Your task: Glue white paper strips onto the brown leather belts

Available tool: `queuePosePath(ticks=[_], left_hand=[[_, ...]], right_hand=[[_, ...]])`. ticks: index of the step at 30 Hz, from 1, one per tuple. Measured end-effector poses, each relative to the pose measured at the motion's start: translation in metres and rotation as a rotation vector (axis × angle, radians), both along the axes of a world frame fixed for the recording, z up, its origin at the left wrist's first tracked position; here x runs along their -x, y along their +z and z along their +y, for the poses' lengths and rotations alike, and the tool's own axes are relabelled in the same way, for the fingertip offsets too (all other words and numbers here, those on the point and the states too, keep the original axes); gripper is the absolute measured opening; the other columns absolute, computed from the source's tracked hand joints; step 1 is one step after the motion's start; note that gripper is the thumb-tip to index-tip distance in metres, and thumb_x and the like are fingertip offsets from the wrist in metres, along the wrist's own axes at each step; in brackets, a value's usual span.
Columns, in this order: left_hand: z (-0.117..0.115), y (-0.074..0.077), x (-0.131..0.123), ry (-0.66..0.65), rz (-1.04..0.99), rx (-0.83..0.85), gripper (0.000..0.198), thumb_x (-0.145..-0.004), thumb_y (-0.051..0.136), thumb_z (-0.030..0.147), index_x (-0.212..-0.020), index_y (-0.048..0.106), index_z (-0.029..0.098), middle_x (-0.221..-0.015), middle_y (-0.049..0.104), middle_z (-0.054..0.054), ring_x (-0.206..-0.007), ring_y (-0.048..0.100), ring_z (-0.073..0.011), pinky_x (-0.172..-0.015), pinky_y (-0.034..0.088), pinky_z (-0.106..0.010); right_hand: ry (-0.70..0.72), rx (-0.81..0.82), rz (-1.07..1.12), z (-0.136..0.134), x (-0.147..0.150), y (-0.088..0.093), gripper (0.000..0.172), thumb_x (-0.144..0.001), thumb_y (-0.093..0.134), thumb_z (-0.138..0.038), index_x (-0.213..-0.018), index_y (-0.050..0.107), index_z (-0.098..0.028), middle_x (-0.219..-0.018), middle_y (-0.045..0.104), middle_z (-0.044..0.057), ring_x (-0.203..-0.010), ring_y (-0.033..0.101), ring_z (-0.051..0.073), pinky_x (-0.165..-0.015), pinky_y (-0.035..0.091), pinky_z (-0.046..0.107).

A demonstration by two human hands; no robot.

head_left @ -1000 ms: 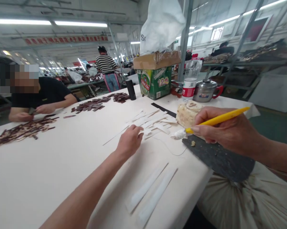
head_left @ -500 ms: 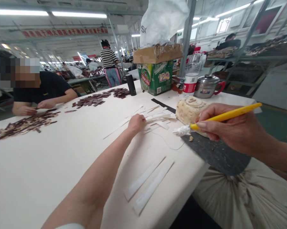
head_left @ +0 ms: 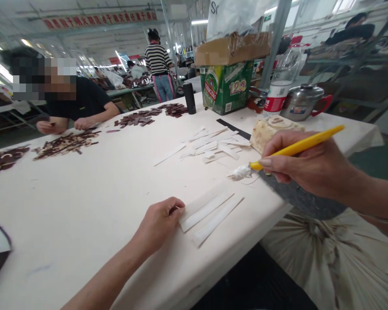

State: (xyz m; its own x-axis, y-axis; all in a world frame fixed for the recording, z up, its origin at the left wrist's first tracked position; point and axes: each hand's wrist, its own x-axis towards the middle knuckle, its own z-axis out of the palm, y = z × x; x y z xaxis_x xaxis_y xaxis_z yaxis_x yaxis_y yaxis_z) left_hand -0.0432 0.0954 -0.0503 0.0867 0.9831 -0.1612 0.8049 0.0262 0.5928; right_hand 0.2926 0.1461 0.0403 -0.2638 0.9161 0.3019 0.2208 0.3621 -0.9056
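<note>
Our left hand (head_left: 158, 224) lies curled, its grip closed loosely on nothing, just beside the near ends of two pale strips (head_left: 210, 217). Their long axes slant across the bench (head_left: 84, 206), pointing away and to our right, and this hand is the nearer to them. Our right hand (head_left: 297, 165) holds a yellow stick (head_left: 297, 144) in a narrow grip over a dark board (head_left: 297, 198), its white cotton tip (head_left: 241, 173) pointing down and left. Beyond lie a loose pile of pale offcuts (head_left: 213, 146) and a crusted pale lump (head_left: 274, 131). Farther off, a co-worker's hand (head_left: 84, 124) rests near dark brown pieces (head_left: 65, 144).
</note>
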Motion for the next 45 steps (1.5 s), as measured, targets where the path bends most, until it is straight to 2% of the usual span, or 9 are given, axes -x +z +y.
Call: queuePosePath(ticks=[5,12,18,22,26,29,38,42,45], left_hand=[[-0.007,-0.010,-0.006,-0.084,0.075,-0.200,0.017,-0.093,0.050,0.029,-0.087,0.064,0.022,-0.082,0.063,-0.001,-0.073,0.058,-0.0154,-0.067,0.042,-0.027],[-0.026,-0.017,0.014,-0.121,0.112,-0.581,0.021,-0.098,0.042,0.020,-0.108,0.061,0.021,-0.101,0.061,-0.006,-0.085,0.062,-0.0150,-0.073,0.050,-0.026],[-0.052,-0.020,0.026,-0.381,0.279,-0.638,0.025,-0.093,0.046,0.013,-0.111,0.061,0.023,-0.097,0.062,-0.006,-0.082,0.062,-0.0159,-0.066,0.051,-0.024],[-0.051,-0.020,0.023,-0.428,0.382,-0.681,0.023,-0.096,0.044,0.016,-0.106,0.063,0.022,-0.090,0.064,-0.005,-0.073,0.059,-0.0162,-0.059,0.048,-0.025],[-0.048,-0.023,0.023,-0.438,0.404,-0.670,0.023,-0.096,0.042,0.017,-0.105,0.062,0.022,-0.089,0.064,-0.005,-0.072,0.058,-0.0172,-0.059,0.048,-0.027],[-0.048,-0.026,0.025,-0.426,0.410,-0.683,0.022,-0.095,0.045,0.017,-0.108,0.061,0.023,-0.091,0.065,-0.005,-0.072,0.059,-0.0173,-0.059,0.048,-0.027],[-0.047,-0.022,0.025,-0.424,0.339,-0.701,0.026,-0.092,0.046,0.015,-0.110,0.060,0.028,-0.088,0.066,-0.005,-0.069,0.061,-0.0178,-0.056,0.050,-0.027],[-0.034,-0.008,0.029,-0.415,0.332,-0.741,0.029,-0.091,0.047,0.016,-0.113,0.060,0.028,-0.096,0.066,-0.007,-0.078,0.065,-0.0182,-0.060,0.053,-0.027],[0.007,0.010,0.017,-0.352,0.322,-0.754,0.026,-0.094,0.045,0.017,-0.112,0.062,0.026,-0.101,0.066,-0.007,-0.083,0.066,-0.0184,-0.063,0.053,-0.028]], right_hand=[[0.159,0.079,-0.088,0.004,0.043,-0.009,0.014,-0.077,0.074,-0.024,-0.076,0.062,-0.018,-0.057,0.057,-0.004,-0.045,0.050,0.008,-0.038,0.038,0.016],[0.336,0.130,-0.193,0.019,0.087,-0.021,0.010,-0.074,0.069,-0.014,-0.071,0.060,-0.018,-0.058,0.054,-0.005,-0.048,0.050,0.008,-0.043,0.038,0.018],[0.587,0.168,-0.195,0.033,0.125,-0.039,0.009,-0.072,0.070,-0.012,-0.073,0.061,-0.015,-0.058,0.055,-0.006,-0.051,0.045,0.007,-0.045,0.035,0.017],[0.703,0.090,-0.246,0.036,0.145,-0.050,0.010,-0.070,0.067,-0.009,-0.071,0.060,-0.015,-0.058,0.054,-0.007,-0.054,0.044,0.006,-0.047,0.033,0.017],[0.741,-0.047,-0.347,0.040,0.148,-0.050,0.010,-0.067,0.064,-0.008,-0.068,0.057,-0.016,-0.058,0.054,-0.007,-0.054,0.044,0.007,-0.049,0.033,0.019],[0.706,-0.108,-0.479,0.050,0.135,-0.042,0.009,-0.065,0.061,-0.009,-0.066,0.057,-0.016,-0.057,0.054,-0.006,-0.054,0.044,0.008,-0.051,0.033,0.020],[0.383,-0.115,-0.843,0.082,0.067,-0.022,0.008,-0.066,0.060,-0.012,-0.063,0.057,-0.018,-0.054,0.050,-0.005,-0.051,0.041,0.009,-0.049,0.031,0.022],[0.223,-0.194,-0.617,0.074,0.036,0.003,0.010,-0.072,0.066,-0.015,-0.065,0.058,-0.018,-0.055,0.051,-0.005,-0.051,0.043,0.008,-0.046,0.032,0.021],[-0.011,-0.236,-0.281,0.062,0.014,0.024,0.013,-0.079,0.071,-0.024,-0.075,0.062,-0.018,-0.057,0.054,-0.004,-0.047,0.047,0.009,-0.041,0.035,0.020]])
